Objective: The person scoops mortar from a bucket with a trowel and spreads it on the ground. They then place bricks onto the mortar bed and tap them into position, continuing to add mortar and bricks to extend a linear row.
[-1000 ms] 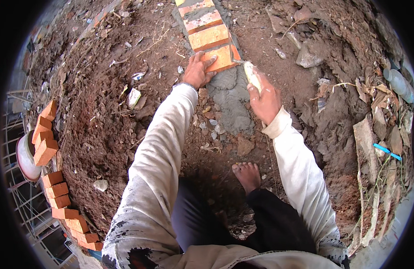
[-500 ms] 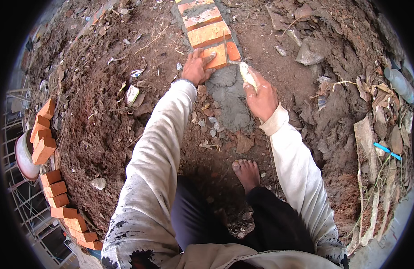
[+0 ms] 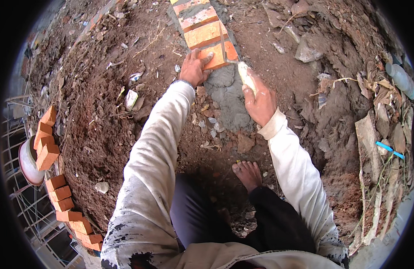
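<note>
Left hand (image 3: 194,68): fingers spread flat on the end brick (image 3: 218,54) of the laid row, as before. Right hand (image 3: 259,101): fingers closed around the trowel (image 3: 242,71) handle; blade now raised against the brick's right edge, above the grey mortar bed (image 3: 229,101).

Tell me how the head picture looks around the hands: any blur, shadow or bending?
Head view: left hand on the end brick and right hand gripping the trowel are sharp in soft, even daylight; fisheye bends the loose bricks near the rim; corners are black.
</note>
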Tool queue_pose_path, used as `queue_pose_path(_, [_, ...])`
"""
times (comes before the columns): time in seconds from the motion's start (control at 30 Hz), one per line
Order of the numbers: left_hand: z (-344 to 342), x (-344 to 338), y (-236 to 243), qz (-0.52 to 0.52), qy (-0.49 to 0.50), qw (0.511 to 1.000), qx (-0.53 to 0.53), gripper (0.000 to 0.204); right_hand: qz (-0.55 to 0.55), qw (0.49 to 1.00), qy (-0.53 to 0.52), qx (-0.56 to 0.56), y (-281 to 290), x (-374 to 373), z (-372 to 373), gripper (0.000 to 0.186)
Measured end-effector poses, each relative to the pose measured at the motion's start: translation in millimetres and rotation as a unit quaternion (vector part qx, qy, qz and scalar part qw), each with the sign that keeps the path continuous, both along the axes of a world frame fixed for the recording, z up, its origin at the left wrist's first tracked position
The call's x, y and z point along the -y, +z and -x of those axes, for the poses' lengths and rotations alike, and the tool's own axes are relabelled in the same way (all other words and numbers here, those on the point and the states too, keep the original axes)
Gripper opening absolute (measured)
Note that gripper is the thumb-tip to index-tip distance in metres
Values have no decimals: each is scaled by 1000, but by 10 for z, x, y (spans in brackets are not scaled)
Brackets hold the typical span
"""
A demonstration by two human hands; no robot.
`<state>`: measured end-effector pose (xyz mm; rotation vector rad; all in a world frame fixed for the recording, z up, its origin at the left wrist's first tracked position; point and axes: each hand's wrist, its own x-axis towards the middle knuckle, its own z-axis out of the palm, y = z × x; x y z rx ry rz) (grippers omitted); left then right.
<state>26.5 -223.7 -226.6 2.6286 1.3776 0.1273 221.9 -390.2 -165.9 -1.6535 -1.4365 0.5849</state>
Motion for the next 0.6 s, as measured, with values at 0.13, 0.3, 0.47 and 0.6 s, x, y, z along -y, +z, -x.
queue_pose_path(0.13, [-22,6,1,-6,4,1000,-2,61,42,999,14,-13,-10,-47,-55,45])
queue_pose_path(0.3, [-22,4,-15,-11,4,1000,-6,60,87,996,15,-30,66,-84,-42,44])
queue_pose_path(0.47, [-58,0,-19,-14,6,1000,1,60,33,999,13,-13,-33,-88,-42,45])
queue_pose_path(0.6, [-92,51,6,5,21,1000,18,60,77,997,10,-6,-32,-66,-15,44])
